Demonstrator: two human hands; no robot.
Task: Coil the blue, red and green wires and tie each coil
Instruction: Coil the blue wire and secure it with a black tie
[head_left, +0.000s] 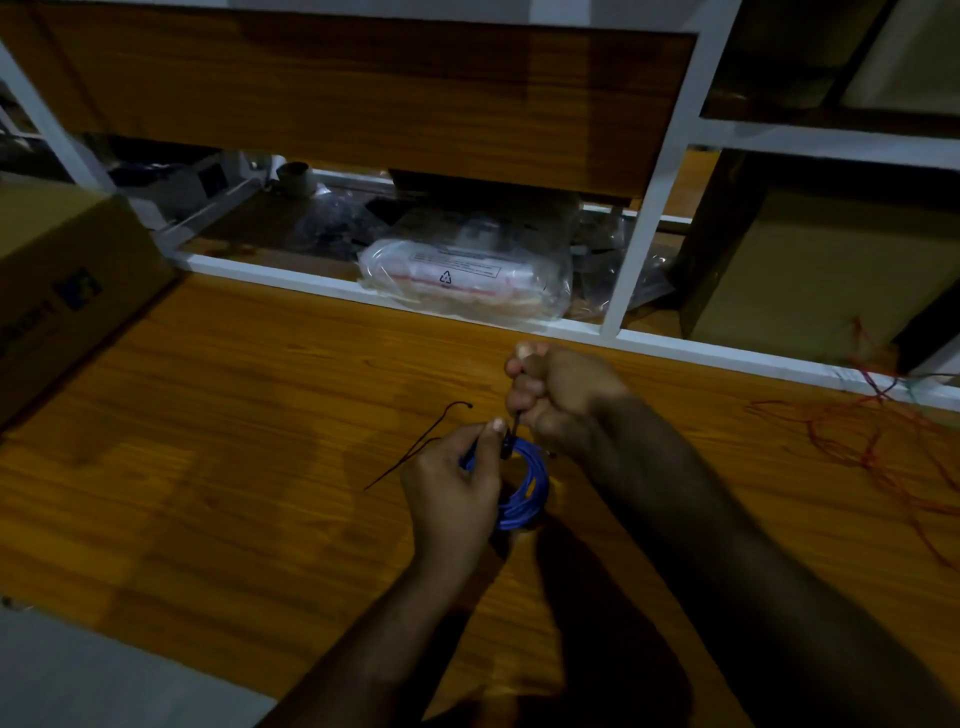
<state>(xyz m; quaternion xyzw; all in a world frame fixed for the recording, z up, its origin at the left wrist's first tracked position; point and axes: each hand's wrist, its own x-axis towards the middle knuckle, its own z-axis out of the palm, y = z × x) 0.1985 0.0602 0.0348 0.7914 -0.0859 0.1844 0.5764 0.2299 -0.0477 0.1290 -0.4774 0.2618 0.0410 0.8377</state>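
The blue wire (527, 491) is wound into a coil just above the wooden table. My left hand (451, 483) grips the coil at its left side, thumb on top. A thin black tie (514, 428) wraps the top of the coil, and my right hand (553, 395) is curled round the tie's free end, held above the coil. Two more black ties (415, 447) lie loose on the table left of my hands. The red wire (862, 447) lies in a loose tangle at the right edge. A bit of green wire (906, 383) shows near the shelf rail there.
A cardboard box (67, 280) stands at the left. A white shelf frame (519, 319) borders the table's far edge, with plastic bags (462, 275) behind it. Another brown box (810, 270) sits at the right rear. Bare wooden table (234, 441) lies to the left of my hands.
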